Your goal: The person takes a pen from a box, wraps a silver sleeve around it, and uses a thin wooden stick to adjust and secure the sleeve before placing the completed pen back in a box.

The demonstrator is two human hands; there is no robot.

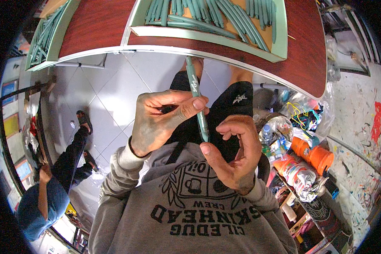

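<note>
My left hand (163, 118) holds a slim green pen (193, 79) upright in front of my chest, pinched between thumb and fingers near its middle. White print runs along the barrel. The pen's lower end is pointed and darker. Beside that tip is my right hand (238, 154), its thumb and curled fingers apart with nothing between them. The right thumb lies just under the tip; whether it touches cannot be made out.
Ahead is a dark red table (307, 55) with a pale green tray (207, 34) full of similar pens. Another pen-filled tray (55, 48) is at the far left. An orange bucket (319, 158) and clutter lie to the right. Another person (46, 203) is at the left.
</note>
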